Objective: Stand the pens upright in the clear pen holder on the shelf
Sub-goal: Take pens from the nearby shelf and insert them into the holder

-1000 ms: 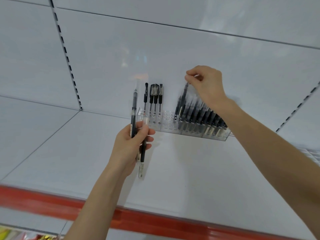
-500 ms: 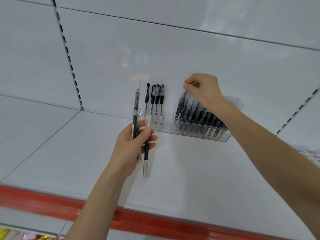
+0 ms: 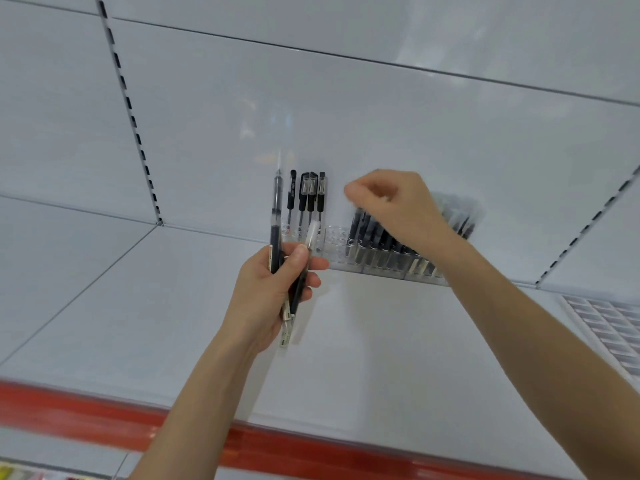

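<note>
Clear pen holder [image 3: 337, 244] at the back of the white shelf [image 3: 381, 341], close against the back panel [image 3: 346, 116]; task well past halfway, by the look of it. Right part packed with a dense block of dark pens [image 3: 377, 244], all leaning one way rather than truly upright; left end carrying four black pens [image 3: 308, 199], upright and close together; between the two groups a short run of empty cells, apparently the room left to fill. Left hand [image 3: 273, 289] in front of the holder's left end, fingers and thumb curled round a small bundle of spare pens [image 3: 276, 216], at least two, exact count unclear; those not yet stood in the holder. Right hand [image 3: 391, 206] above the dense block, fingers curled with tips drawn together, blurred; cannot tell whether pinching a pen top or nothing.

Around it, plain glossy white shop shelving; broad bare panel behind, wide shelf deck below; red strip [image 3: 277, 445] along the front edge; slotted upright [image 3: 138, 133] at the left, another at the far right; white grid tray [image 3: 609, 323] at the right edge; scrap of coloured packaging [image 3: 20, 474] in the lower left corner, too little showing to identify.
</note>
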Action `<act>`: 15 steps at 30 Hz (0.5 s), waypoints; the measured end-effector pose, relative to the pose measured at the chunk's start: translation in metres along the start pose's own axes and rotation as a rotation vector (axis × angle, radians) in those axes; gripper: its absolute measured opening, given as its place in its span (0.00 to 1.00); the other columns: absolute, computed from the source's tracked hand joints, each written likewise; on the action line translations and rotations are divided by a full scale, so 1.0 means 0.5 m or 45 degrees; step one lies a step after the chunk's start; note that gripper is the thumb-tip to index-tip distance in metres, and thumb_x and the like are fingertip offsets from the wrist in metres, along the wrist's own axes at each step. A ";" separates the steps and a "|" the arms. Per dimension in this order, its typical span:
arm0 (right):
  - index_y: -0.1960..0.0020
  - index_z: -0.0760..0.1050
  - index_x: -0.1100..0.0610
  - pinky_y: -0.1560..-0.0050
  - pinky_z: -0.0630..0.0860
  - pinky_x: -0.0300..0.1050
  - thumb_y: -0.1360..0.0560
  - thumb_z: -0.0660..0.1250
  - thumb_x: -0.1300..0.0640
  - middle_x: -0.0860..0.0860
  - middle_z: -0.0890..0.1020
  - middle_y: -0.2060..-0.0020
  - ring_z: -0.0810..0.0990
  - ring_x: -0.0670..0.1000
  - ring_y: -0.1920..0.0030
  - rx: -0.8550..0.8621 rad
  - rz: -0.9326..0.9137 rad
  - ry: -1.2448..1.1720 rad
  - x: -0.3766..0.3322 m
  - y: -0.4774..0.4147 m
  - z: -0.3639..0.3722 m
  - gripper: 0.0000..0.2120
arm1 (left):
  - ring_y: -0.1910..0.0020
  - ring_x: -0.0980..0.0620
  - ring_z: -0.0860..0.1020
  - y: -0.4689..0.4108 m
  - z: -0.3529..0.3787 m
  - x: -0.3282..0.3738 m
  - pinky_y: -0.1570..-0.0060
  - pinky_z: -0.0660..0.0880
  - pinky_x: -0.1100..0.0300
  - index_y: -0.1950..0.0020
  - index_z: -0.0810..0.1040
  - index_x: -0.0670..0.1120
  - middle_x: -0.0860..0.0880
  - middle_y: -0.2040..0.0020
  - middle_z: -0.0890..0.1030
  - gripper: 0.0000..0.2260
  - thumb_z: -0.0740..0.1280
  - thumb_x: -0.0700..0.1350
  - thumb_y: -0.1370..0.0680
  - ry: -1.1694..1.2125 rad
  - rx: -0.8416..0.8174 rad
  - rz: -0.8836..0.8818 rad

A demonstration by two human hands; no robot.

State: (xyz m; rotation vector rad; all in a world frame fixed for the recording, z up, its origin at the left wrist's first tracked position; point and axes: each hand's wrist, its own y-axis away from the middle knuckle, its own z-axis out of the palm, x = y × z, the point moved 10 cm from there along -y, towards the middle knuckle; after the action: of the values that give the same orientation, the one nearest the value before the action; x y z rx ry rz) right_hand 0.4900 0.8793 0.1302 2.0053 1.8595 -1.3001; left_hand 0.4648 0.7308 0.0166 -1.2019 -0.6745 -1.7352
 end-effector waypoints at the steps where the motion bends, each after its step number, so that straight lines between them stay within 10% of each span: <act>1: 0.54 0.79 0.52 0.54 0.75 0.31 0.27 0.67 0.51 0.42 0.81 0.61 0.79 0.39 0.59 -0.106 0.041 -0.081 -0.007 0.016 0.023 0.06 | 0.72 0.55 0.76 -0.001 0.006 0.001 0.71 0.74 0.65 0.54 0.75 0.42 0.46 0.64 0.84 0.04 0.63 0.42 0.22 -0.003 -0.016 0.007; 6: 0.55 0.80 0.58 0.58 0.77 0.30 0.30 0.71 0.60 0.46 0.82 0.64 0.81 0.41 0.63 -0.200 0.069 -0.322 -0.014 0.048 0.056 0.04 | 0.67 0.53 0.82 0.001 0.031 -0.002 0.66 0.79 0.63 0.53 0.75 0.43 0.47 0.64 0.84 0.04 0.62 0.42 0.22 -0.024 -0.079 0.013; 10: 0.56 0.79 0.55 0.60 0.80 0.36 0.29 0.69 0.63 0.47 0.83 0.68 0.82 0.45 0.65 0.126 0.156 -0.418 0.026 0.010 -0.043 0.04 | 0.57 0.51 0.83 -0.005 -0.014 -0.007 0.57 0.81 0.58 0.48 0.74 0.44 0.45 0.56 0.82 0.05 0.61 0.43 0.21 -0.132 0.046 0.006; 15: 0.52 0.80 0.60 0.55 0.80 0.40 0.28 0.68 0.63 0.48 0.81 0.66 0.81 0.42 0.66 0.475 0.002 -0.105 0.038 -0.033 -0.141 0.05 | 0.80 0.57 0.68 0.000 -0.053 -0.003 0.81 0.63 0.67 0.51 0.73 0.44 0.49 0.67 0.72 0.04 0.61 0.43 0.21 -0.229 0.138 0.014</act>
State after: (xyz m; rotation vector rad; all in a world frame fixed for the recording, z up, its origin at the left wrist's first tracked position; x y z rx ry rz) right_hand 0.5086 0.9399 0.1697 2.0737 1.6766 -1.8122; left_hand 0.4535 0.7098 0.0051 -1.2931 -0.8562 -1.5729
